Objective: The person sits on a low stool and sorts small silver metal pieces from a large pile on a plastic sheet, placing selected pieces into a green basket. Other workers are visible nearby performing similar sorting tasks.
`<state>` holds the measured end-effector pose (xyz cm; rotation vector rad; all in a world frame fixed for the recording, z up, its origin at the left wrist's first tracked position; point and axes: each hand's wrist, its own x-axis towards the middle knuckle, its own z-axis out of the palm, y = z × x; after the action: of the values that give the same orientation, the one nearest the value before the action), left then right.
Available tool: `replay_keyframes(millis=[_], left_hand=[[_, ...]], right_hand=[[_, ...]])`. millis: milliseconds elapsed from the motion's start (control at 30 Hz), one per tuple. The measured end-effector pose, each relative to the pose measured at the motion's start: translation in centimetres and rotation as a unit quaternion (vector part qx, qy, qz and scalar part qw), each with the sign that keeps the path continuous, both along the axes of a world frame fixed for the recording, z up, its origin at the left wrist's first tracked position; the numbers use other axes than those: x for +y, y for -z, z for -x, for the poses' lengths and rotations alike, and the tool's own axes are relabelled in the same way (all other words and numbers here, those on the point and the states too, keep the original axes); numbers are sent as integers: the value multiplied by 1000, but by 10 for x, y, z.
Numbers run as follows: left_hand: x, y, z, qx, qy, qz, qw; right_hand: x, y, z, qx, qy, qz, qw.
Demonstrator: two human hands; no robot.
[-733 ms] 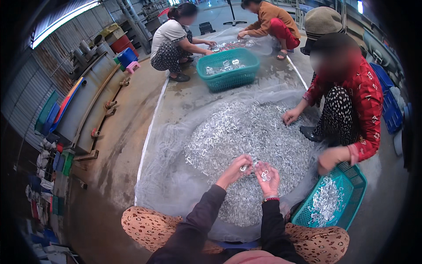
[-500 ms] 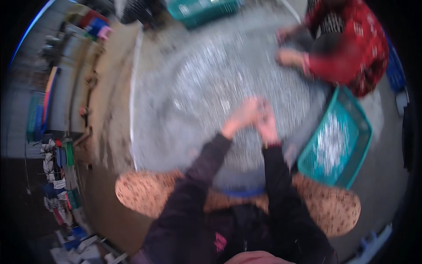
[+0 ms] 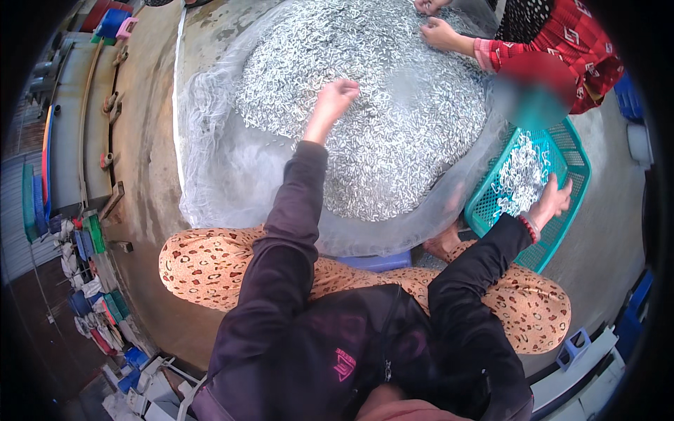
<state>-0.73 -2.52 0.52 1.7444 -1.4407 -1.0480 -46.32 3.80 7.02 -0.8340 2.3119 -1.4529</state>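
A broad heap of small silvery fish (image 3: 393, 151) lies spread on a pale mesh net (image 3: 217, 168) on the floor in front of me. My left hand (image 3: 337, 97) is over the left part of the heap, its fingers pinched together; whatever may be between them is too small to make out. Off to the right stands a green plastic basket (image 3: 579, 165) with a smaller pile of the same fish (image 3: 521, 175) in it. My right hand (image 3: 551, 203), a red bracelet at its wrist, hovers over the basket's near side with its fingers spread and nothing visible in them.
A co-worker in a red patterned sleeve (image 3: 519, 56) sits at the far right, a hand (image 3: 441, 34) at the heap's edge. A blue object (image 3: 379, 261) lies by my crossed legs. Wooden planks (image 3: 91, 126) line the left side.
My hands were together over the heap and have parted. The right has moved to the basket, its fingers spread; the left has gone farther out and leftward. My view has shifted.
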Motion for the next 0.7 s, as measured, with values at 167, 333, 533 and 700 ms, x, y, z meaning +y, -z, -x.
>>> replay_keyframes(millis=[167,333,533,700], left_hand=[[-30,64,42,-297,145,69,941],[-42,86,62,-330,200,103,917],[-16,81,52,-297,250,36,921],[20,51,23,271,23,-219,937]], right_hand=[[-32,24,-29,166,-224,43,959],[-51,76,-163,5,-525,-190,830],[0,134,-232,124,-428,-213,869],[-14,143,-210,91,-388,-156,904]])
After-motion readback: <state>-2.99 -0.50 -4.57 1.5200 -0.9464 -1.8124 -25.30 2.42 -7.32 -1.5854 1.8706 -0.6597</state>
